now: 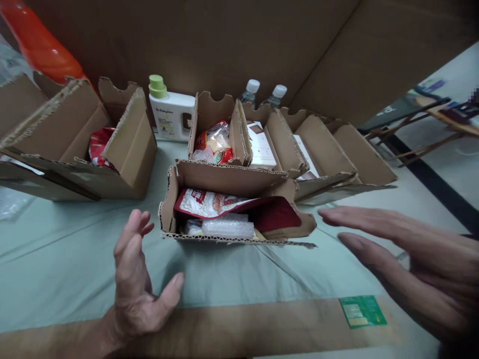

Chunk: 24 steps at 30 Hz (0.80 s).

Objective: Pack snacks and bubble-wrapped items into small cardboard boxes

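An open-topped cardboard box (232, 173) with wavy cut edges stands in front of me on the green cloth. Inside lie a dark red and white food pouch (209, 203) and a bubble-wrapped item (228, 228). My left hand (140, 279) is raised to the left of this box, fingers and thumb apart, holding nothing. On the right side, my right hand (404, 259) reaches in with fingers stretched out and thumb apart from them, near the box's right end but not touching it. Its palm is mostly turned away.
Behind stand a cardboard box (239, 132) with red snack packets, boxes with white cartons (260, 144), a white detergent bottle (174, 117) and two capped bottles (279, 94). At left are more boxes (138, 149). A cardboard strip with a green label (362, 311) edges the front.
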Available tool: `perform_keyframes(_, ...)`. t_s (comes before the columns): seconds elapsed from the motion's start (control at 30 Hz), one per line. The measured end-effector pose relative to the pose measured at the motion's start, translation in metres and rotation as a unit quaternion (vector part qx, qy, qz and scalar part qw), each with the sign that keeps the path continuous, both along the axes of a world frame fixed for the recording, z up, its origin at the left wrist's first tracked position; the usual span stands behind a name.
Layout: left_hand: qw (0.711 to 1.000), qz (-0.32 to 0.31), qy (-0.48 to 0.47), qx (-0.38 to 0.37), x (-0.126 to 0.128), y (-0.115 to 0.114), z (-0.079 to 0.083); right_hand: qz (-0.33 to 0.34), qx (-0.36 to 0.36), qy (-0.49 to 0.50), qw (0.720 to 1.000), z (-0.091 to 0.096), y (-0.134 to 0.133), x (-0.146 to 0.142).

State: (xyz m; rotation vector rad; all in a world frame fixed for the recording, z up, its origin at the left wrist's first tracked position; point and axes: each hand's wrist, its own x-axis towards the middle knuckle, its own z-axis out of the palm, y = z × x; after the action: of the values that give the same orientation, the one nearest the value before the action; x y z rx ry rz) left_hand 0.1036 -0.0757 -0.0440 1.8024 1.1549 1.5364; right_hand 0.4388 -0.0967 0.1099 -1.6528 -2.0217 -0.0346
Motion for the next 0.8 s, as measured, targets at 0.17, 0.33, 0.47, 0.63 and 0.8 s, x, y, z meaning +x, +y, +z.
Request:
perform_keyframes(0.17, 0.987, -0.038, -0.083, -0.133, -0.001, 0.005, -0.011, -0.131, -0.025, 0.185, 0.974, -0.083, -0.04, 0.009)
perform_keyframes(0.33, 0.959, -0.098, -0.112, -0.243, 0.006, 0.019, -0.029, -0.121, -0.075, 0.295, 0.945, -0.158, -0.026, -0.029)
perform_keyframes(0.47, 0.945, -0.088, -0.133, -0.285, 0.022, 0.026, -0.026, -0.075, -0.07, 0.325, 0.94, -0.154, -0.002, -0.048)
perform_keyframes(0.63, 0.949, -0.065, -0.11, -0.288, 0.016, -0.018, -0.025, -0.097, -0.069, 0.33, 0.937, -0.162, -0.049, -0.06)
perform_keyframes(0.8, 0.954, -0.001, -0.032, -0.298, -0.06, -0.103, -0.048, -0.093, -0.116, 0.378, 0.914, -0.195, -0.13, -0.105)
